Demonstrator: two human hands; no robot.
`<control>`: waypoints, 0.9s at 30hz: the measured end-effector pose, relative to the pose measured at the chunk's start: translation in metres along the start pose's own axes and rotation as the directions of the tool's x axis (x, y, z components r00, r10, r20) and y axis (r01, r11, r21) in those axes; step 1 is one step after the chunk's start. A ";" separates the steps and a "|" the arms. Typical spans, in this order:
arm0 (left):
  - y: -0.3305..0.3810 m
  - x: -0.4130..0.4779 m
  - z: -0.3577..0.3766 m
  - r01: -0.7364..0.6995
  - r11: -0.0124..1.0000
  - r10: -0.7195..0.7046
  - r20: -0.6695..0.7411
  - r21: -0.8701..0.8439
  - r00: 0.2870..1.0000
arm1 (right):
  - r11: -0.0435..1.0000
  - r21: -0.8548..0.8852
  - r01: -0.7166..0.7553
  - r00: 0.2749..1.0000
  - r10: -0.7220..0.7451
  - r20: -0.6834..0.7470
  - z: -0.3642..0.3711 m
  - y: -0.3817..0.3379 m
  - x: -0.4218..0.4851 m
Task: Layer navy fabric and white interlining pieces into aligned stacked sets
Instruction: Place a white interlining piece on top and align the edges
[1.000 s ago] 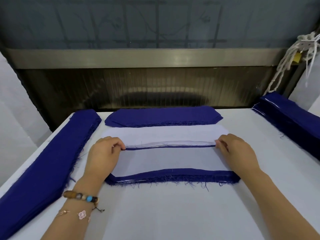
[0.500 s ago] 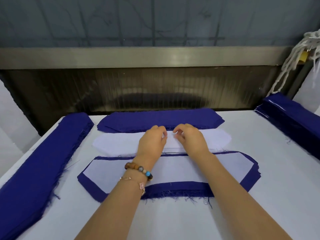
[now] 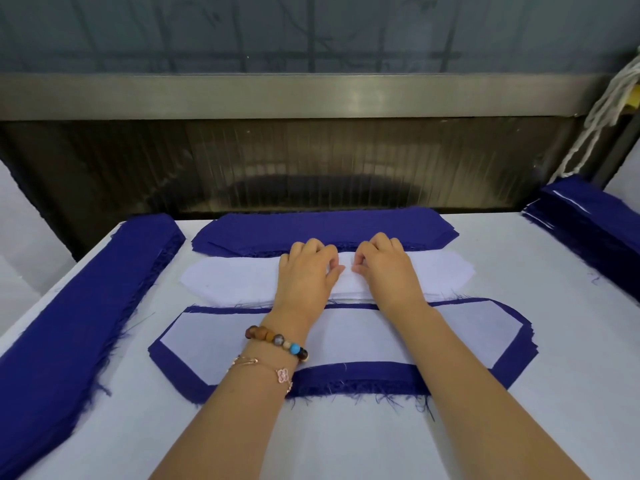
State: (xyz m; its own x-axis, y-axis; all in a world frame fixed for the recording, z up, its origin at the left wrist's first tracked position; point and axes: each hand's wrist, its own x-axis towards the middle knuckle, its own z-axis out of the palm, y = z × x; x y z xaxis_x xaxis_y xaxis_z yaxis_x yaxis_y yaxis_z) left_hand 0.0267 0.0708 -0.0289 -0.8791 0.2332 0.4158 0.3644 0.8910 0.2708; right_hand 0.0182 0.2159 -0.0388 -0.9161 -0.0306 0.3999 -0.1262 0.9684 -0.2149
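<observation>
A stack of white interlining pieces [image 3: 235, 278] lies across the middle of the white table [image 3: 346, 445]. My left hand [image 3: 308, 271] and my right hand [image 3: 388, 268] rest side by side on its centre, fingers curled, each pinching the top sheet. Behind it sits a pile of navy fabric pieces [image 3: 263, 233]. In front of it lies the layered set [image 3: 207, 341], with a white interlining piece on top framed by a navy border [image 3: 512, 358]; my forearms cross over it.
A long navy fabric stack [image 3: 86, 306] runs along the table's left edge. Another navy stack [image 3: 588, 230] sits at the far right. A metal rail [image 3: 311, 95] and dark panel close off the back. White cord [image 3: 602, 109] hangs at the upper right.
A second ago my hands held the two ends of a white piece over the front set. They have since let go and moved together onto the centre of the white stack.
</observation>
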 end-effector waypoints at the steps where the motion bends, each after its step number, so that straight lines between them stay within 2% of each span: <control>1: 0.000 0.000 0.000 0.002 1.000 -0.002 0.013 -0.012 1.000 | 1.000 -0.024 0.017 1.000 -0.018 -0.015 0.000 0.000 -0.001; 5: 0.001 0.002 0.002 0.047 0.996 -0.044 0.044 -0.072 0.998 | 0.999 0.012 0.037 0.999 -0.037 -0.003 -0.001 0.000 -0.001; 9: 0.001 0.003 0.004 0.066 0.997 -0.064 0.052 -0.032 0.997 | 0.998 0.066 0.012 0.999 -0.014 0.032 -0.002 -0.002 -0.001; 14: 0.001 0.002 0.003 0.017 1.000 -0.017 0.005 0.017 1.000 | 0.999 0.032 0.019 1.000 -0.020 0.018 -0.009 -0.004 -0.005; 18: 0.002 -0.001 0.001 -0.033 0.998 0.032 -0.025 -0.050 0.999 | 0.999 -0.011 0.049 0.999 -0.048 0.024 -0.013 -0.004 -0.007; 22: 0.002 -0.001 -0.001 -0.010 0.998 0.009 -0.010 -0.060 1.000 | 0.996 0.043 0.076 0.997 -0.077 0.010 -0.016 -0.006 -0.008; 27: 0.002 -0.002 -0.001 0.005 0.998 -0.006 -0.010 -0.069 1.000 | 0.994 0.005 0.105 0.994 -0.105 -0.026 -0.016 -0.006 -0.008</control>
State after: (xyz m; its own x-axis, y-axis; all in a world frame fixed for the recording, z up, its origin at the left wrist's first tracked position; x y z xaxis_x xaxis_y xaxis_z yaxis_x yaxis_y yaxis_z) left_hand 0.0296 0.0720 -0.0280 -0.8781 0.2238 0.4228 0.3799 0.8634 0.3320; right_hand 0.0325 0.2148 -0.0264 -0.8875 -0.1255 0.4434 -0.2237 0.9585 -0.1766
